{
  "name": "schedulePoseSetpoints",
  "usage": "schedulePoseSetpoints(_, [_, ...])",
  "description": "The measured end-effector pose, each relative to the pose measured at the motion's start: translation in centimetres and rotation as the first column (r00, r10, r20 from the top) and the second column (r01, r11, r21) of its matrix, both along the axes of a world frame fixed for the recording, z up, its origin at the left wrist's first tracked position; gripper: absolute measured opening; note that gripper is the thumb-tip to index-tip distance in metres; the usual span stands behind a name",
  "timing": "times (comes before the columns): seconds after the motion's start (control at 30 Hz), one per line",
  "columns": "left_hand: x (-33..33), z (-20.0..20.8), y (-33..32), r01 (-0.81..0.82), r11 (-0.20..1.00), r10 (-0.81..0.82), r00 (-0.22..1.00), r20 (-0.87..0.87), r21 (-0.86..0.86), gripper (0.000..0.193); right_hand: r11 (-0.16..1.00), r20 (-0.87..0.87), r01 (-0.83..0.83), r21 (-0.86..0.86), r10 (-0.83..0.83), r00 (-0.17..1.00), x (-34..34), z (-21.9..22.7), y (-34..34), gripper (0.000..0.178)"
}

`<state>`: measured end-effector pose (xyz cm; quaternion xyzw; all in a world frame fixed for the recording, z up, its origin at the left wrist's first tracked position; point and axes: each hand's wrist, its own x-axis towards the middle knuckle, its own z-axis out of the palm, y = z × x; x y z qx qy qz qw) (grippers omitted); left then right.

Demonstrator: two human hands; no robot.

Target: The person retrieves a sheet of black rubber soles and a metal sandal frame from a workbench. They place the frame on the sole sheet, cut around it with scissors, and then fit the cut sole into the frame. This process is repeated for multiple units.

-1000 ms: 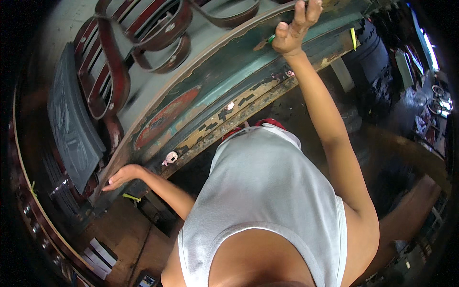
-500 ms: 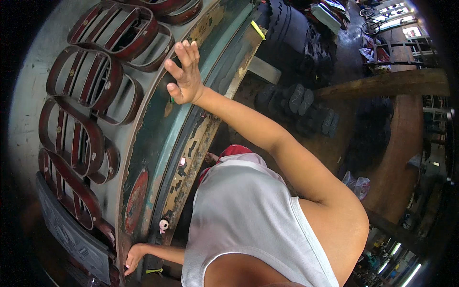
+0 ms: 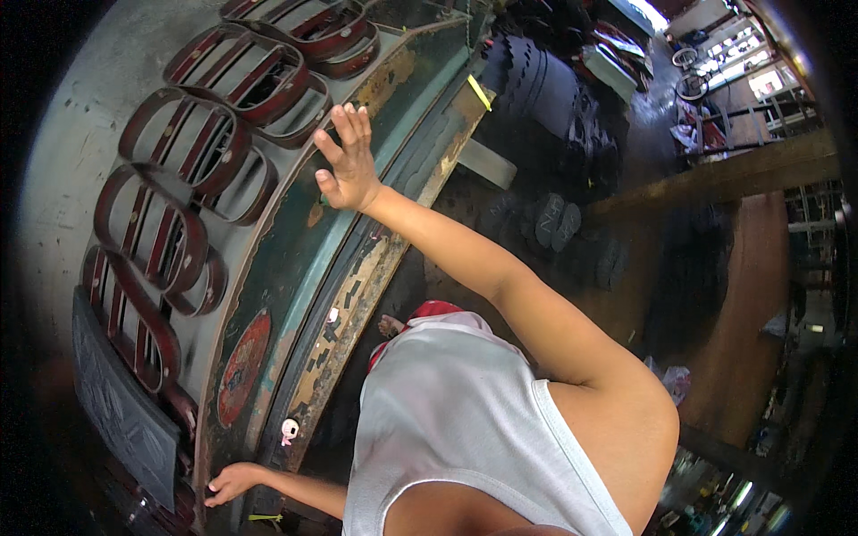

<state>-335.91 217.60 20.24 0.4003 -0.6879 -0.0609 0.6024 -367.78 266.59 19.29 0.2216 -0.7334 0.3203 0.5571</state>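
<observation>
My right hand [image 3: 351, 163] is raised by the green metal front of a machine [image 3: 277, 277], near its upper end, fingers spread and nothing in them. My left hand [image 3: 234, 482] lies at the lower end of the same front, by the rim, with loosely stretched fingers and nothing visible in it. Beyond the rim, dark red metal cutting dies [image 3: 174, 255], rounded like shoe soles, stand in a row on a grey surface [image 3: 98, 116]. Beside the dies at the lower left is a dark sheet [image 3: 125, 402] with a faint raised pattern.
Dark sole-shaped pieces [image 3: 559, 223] lie on the floor to the right, with large dark sheets [image 3: 545, 89] farther off. A wooden beam [image 3: 715, 174] crosses the right side. A yellow strip [image 3: 480, 92] hangs from the machine's edge.
The view has tilted and shifted, so the dies and the dark sheet appear turned. My left hand appears lower and farther left in the picture; my right hand stays spread beside the machine.
</observation>
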Motion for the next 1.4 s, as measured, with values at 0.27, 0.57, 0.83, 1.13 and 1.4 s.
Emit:
schedulePoseSetpoints(0.27, [7.4, -2.4, 5.5, 0.348, 0.921, -0.329, 0.935, -0.131, 0.176, 0.04, 0.921, 0.566, -0.387, -0.052, 0.346, 0.748, 14.1, -2.5, 1.5, 0.052])
schedulePoseSetpoints(0.57, [9.6, -15.0, 16.6, 0.503, 0.814, -0.577, 0.637, 0.51, 0.292, 0.035, 0.72, 0.783, -0.574, 0.389, 0.069, 0.618, 21.2, -11.2, -0.5, 0.074])
schedulePoseSetpoints(0.83, [9.3, -15.0, 16.8, 0.456, 0.844, -0.528, 0.614, 0.587, 0.283, 0.042, 0.784, 0.786, -0.524, 0.333, 0.076, 0.613, 19.7, -10.9, -1.8, 0.059])
schedulePoseSetpoints(1.13, [8.0, -13.4, 16.9, 0.361, 0.906, -0.413, 0.646, 0.641, 0.22, 0.019, 0.738, 0.802, -0.53, 0.418, -0.027, 0.596, 19.3, -10.6, -2.0, 0.062])
schedulePoseSetpoints(1.4, [7.0, -12.5, 15.9, 0.232, 0.892, -0.451, 0.521, 0.724, 0.389, 0.031, 0.713, 0.839, -0.546, 0.441, -0.11, 0.534, 18.9, -10.7, -2.2, 0.068])
